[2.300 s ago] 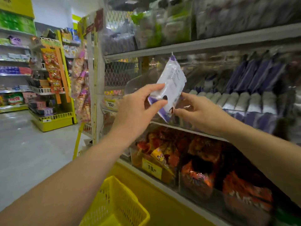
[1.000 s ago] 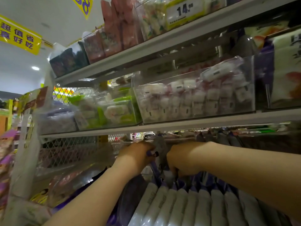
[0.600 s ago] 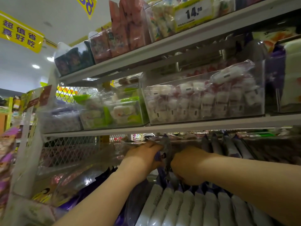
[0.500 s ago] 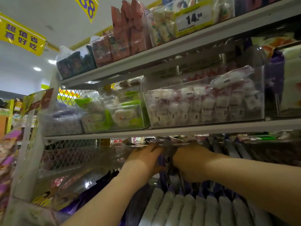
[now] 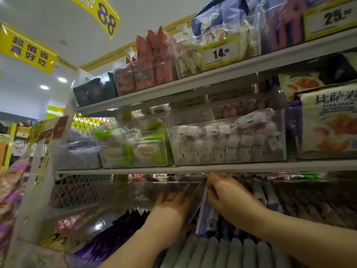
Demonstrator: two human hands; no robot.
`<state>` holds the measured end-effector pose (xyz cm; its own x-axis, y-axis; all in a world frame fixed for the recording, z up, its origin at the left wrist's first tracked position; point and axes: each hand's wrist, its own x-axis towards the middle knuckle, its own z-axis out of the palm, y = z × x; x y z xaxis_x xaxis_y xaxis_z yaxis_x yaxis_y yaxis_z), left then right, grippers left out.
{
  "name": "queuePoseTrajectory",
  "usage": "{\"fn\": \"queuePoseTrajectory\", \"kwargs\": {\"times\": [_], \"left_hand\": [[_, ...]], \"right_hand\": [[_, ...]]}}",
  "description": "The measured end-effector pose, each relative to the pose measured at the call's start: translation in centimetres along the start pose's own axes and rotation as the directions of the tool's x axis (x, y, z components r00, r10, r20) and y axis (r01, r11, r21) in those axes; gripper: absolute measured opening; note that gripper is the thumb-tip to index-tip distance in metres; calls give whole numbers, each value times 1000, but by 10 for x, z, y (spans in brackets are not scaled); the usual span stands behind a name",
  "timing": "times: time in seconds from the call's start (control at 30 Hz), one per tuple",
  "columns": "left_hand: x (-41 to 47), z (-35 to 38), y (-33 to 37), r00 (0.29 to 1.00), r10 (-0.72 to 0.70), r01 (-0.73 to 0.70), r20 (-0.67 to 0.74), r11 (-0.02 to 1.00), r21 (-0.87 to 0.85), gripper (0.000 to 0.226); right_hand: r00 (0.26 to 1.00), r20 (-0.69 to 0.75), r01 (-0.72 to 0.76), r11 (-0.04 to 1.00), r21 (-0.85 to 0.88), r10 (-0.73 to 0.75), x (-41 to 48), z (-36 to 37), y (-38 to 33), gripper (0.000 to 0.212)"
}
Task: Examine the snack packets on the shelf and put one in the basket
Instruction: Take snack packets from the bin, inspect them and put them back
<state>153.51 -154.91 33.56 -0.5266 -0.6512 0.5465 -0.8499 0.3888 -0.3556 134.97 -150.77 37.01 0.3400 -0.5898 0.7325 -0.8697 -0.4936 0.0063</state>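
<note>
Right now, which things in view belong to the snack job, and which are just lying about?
Job: purple-white packet pinched by the right hand; left hand beside it; row of matching packets below.
Lying about: bin of white-red sweets; green-white packets; 14 price tag; yellow 88 sign.

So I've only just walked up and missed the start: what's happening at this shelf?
A person is working with both hands in a row of purple and white snack packets under the middle shelf. The right hand pinches the top of one packet, which stands raised above its neighbours. The left hand lies against that packet's side, fingers fairly straight. The packet is not yet clear of the row.
</note>
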Motion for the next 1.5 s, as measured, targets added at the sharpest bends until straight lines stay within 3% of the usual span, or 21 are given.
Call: {"fn": "queuePoseTrajectory", "kwargs": {"times": [0.1,0.23,0.33,0.4,0.5,0.57,0.63,0.67,0.77,0.93,1.07,1.17,1.27,1.4,1.5], "left_hand": [[-9,-11,1,1000,-7,7,19,1000,-22,78],[-28,-30,-1,999,-3,1,-32,999,-40,51],[-47,-49,-3,995,-13,-11,-94,968,-250,34],[-64,-59,-3,992,-85,35,-89,891,-454,22],[-93,-73,2,970,-243,155,-3,630,-761,24],[-114,-81,8,929,-346,243,131,302,-922,33],[-139,-86,11,879,-360,324,314,-33,-945,41],[-154,-86,12,866,-323,351,382,-151,-924,45],[-196,-78,11,873,-265,305,409,-356,-883,44],[-269,-53,-1,821,-412,202,394,-436,-877,22],[-329,-23,-10,762,-500,244,412,-368,-897,39],[-361,1,-9,740,-489,312,462,-360,-879,48],[-382,27,-5,738,-422,407,527,-345,-846,52],[-399,58,5,723,-356,505,592,-313,-804,48],[-403,76,14,692,-373,540,618,-301,-786,45]], "right_hand": [[993,-55,-81,955,284,101,-9,-10,-8,21],[986,-66,-109,900,423,150,-25,-27,-24,21],[986,-94,-89,905,416,140,-36,-45,-42,18],[984,-115,-72,900,429,134,-43,-59,-58,14],[983,-130,-47,864,501,128,-56,-73,-84,10],[981,-155,-11,827,562,118,-66,-75,-101,9],[979,-174,21,787,617,110,-78,-69,-119,8],[979,-174,32,768,640,104,-85,-62,-129,9],[990,-128,42,726,687,64,-103,-31,-163,15],[1000,3,12,620,784,-23,-134,35,-205,8],[970,207,-239,340,909,127,-163,85,-231,24],[872,444,-469,93,879,204,-174,123,-250,44],[797,576,-564,-121,817,180,-181,152,-265,33],[752,611,-566,-234,791,248,-186,180,-265,29],[739,637,-577,-282,767,221,-190,198,-260,32]]}}
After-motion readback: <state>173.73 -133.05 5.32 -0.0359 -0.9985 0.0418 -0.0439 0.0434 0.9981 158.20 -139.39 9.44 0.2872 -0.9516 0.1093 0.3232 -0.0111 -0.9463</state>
